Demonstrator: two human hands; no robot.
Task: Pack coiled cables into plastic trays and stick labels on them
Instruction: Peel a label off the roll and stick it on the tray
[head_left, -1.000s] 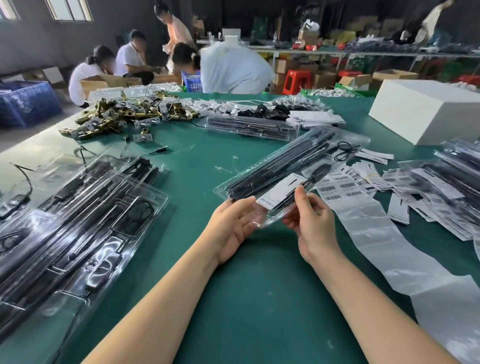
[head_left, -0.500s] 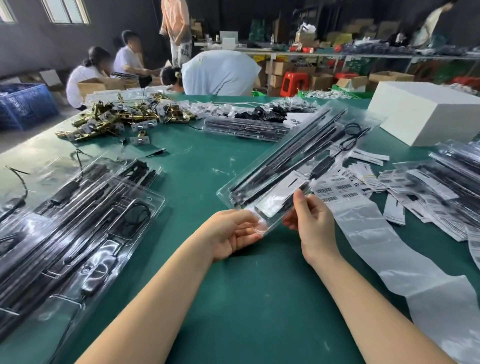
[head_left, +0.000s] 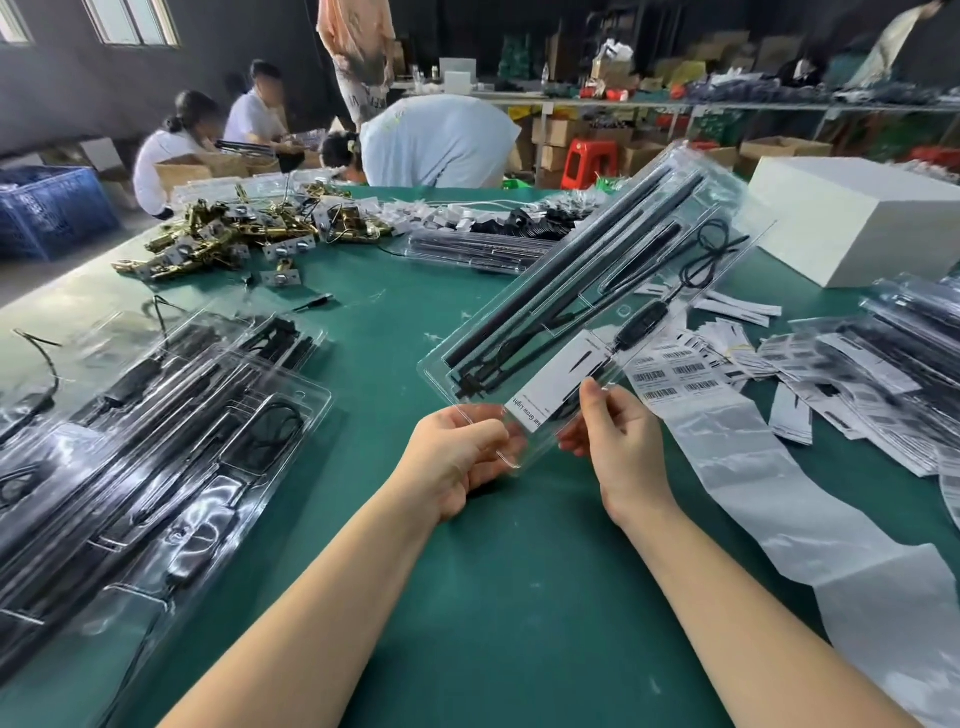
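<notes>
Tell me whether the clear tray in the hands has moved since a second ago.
Yes. The tray has tipped up: its far end, low over the green table before, now rises toward the white box, held by both hands.

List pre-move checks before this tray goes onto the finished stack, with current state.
1. Both hands grip the clear tray at its near end: left hand, right hand: ok.
2. White label on the tray: ok.
3. Coiled cable seated in its pocket: ok.
4. Tray snapped fully closed: cannot tell.
5. Room on the finished stack at left: cannot tell.
</notes>
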